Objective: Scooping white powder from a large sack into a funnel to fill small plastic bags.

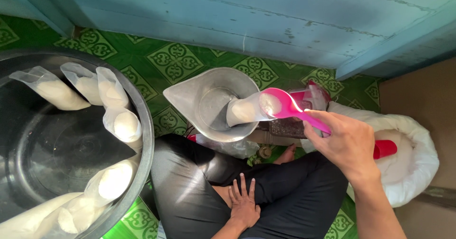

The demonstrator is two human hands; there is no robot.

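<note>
R hand (343, 141): I'm gripping the pink scoop (285, 107) by its handle, fingers closed around it, bowl w/ white powder held at the mouth of a small clear bag (244, 110). Bag is leaning in the metal scale pan (190, 99), on the green tiled floor (175, 61) in front of my crossed legs. L hand (243, 205): I'm resting it flat on my lap, fingers spread, holding nothing. White sack (418, 158) w/ a red cup (385, 148) is sitting at my right. Large metal basin (142, 125) at my left is holding filled bags (114, 179) along its rim.
</note>
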